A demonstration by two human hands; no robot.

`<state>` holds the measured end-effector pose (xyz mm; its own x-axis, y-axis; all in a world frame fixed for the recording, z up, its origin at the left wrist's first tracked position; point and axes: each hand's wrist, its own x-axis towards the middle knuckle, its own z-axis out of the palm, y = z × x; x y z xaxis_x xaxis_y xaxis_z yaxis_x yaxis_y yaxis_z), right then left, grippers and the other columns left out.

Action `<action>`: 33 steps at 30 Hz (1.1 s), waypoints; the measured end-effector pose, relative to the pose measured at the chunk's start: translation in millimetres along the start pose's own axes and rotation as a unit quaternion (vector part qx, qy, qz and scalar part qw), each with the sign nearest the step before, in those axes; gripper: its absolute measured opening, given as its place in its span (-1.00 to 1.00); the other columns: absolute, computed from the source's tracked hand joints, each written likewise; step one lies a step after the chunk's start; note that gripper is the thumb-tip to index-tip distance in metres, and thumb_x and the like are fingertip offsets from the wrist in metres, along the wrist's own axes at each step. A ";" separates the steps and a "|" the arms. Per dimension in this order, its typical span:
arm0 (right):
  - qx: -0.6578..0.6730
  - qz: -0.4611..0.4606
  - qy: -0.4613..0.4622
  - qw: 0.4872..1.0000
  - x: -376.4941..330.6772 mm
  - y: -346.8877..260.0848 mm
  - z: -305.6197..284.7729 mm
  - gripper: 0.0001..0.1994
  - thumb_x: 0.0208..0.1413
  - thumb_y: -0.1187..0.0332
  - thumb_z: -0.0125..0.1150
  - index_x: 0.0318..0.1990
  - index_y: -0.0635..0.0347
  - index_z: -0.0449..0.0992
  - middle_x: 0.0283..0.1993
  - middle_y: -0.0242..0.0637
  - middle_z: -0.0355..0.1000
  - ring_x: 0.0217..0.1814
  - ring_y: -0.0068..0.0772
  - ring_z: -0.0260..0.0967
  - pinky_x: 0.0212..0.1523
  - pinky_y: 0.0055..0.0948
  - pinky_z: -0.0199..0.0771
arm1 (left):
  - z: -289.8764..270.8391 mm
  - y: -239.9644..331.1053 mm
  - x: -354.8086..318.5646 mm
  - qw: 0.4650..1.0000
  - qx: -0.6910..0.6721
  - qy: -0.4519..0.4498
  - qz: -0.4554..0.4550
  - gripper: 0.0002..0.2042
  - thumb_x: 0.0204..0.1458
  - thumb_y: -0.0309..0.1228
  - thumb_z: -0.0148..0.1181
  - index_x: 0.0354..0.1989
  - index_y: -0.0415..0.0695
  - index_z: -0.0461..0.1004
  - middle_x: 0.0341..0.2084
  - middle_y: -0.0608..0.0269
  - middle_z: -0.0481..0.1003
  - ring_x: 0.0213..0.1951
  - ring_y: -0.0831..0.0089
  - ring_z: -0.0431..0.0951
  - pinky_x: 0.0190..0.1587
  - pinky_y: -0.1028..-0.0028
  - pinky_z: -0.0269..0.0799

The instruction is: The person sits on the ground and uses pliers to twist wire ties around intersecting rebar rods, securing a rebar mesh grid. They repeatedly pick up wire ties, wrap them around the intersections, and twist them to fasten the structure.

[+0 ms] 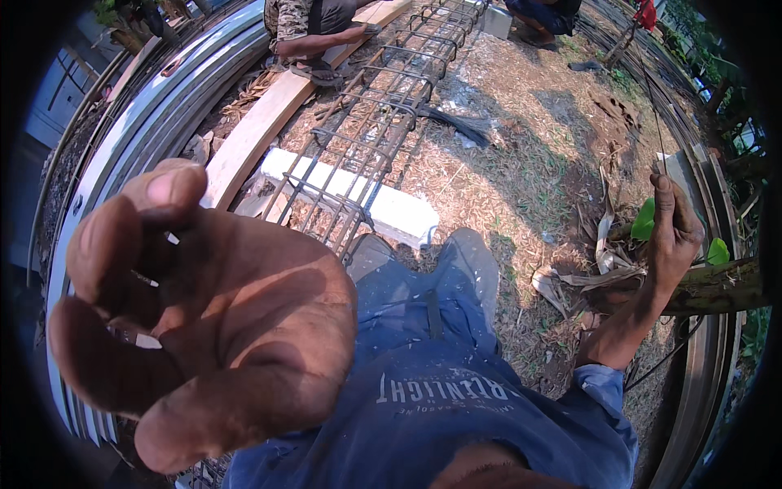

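Observation:
My left hand (204, 318) is raised close to the camera, palm toward me. Its fingers are curled and apart, and it holds nothing. My right hand (672, 232) reaches out to the right and is closed around a thin dark wire (652, 98) that runs up and away from it. In front of my knees a long rebar cage (371, 122) of bars and square ties lies on the ground, its near end resting on a white block (399, 212). I wear blue trousers and a blue shirt.
A wooden plank (261, 122) lies left of the cage, beside curved corrugated metal sheets (138, 122). One person (305, 24) squats at the plank's far end, another (542, 16) at the top. A dark wire bundle (460, 126) lies on the dry grass. A log (725, 285) lies at the right.

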<state>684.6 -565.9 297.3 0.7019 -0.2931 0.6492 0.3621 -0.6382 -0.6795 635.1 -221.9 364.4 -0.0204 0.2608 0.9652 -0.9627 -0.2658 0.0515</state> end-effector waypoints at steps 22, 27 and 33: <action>0.282 0.433 -0.457 0.724 -180.0 51.4 108.8 -0.68 0.19 0.33 0.13 0.03 0.32 0.44 -0.54 -0.43 0.34 -0.67 -0.68 0.13 -0.68 -0.64 0.09 | -19.5 -17.4 -254.4 0.637 -0.099 0.086 -0.760 -0.69 0.28 -0.31 -0.04 -0.04 -0.37 0.36 -0.42 0.13 0.50 -0.30 0.33 0.59 -0.21 0.39 0.56; 0.271 0.484 -0.392 0.734 -192.7 55.5 123.1 -0.76 0.15 0.26 0.24 -0.19 0.27 0.55 -0.64 -0.56 0.21 -0.72 -0.76 -0.02 -0.70 -0.69 -0.06 | -26.2 -6.6 -279.3 0.628 -0.122 0.114 -0.760 -0.67 0.30 -0.33 -0.09 0.02 -0.40 0.33 -0.36 0.07 0.49 -0.25 0.29 0.59 -0.18 0.39 0.55; 0.249 0.289 -0.524 0.761 -206.8 55.3 116.4 -0.82 0.21 0.33 0.15 -0.18 0.27 0.55 -0.62 -0.55 0.28 -0.70 -0.80 0.03 -0.69 -0.70 -0.05 | -59.3 -2.9 -294.0 0.510 -0.127 0.087 -0.846 -0.69 0.29 -0.39 -0.11 0.05 -0.39 0.34 -0.32 0.05 0.52 -0.24 0.29 0.59 -0.20 0.40 0.54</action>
<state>630.9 -457.8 85.6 0.8415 0.4739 -0.2596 -0.1883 -0.1931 -0.9629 627.9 -242.7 65.3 0.8950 0.0021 -0.4460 0.3557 0.5998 0.7167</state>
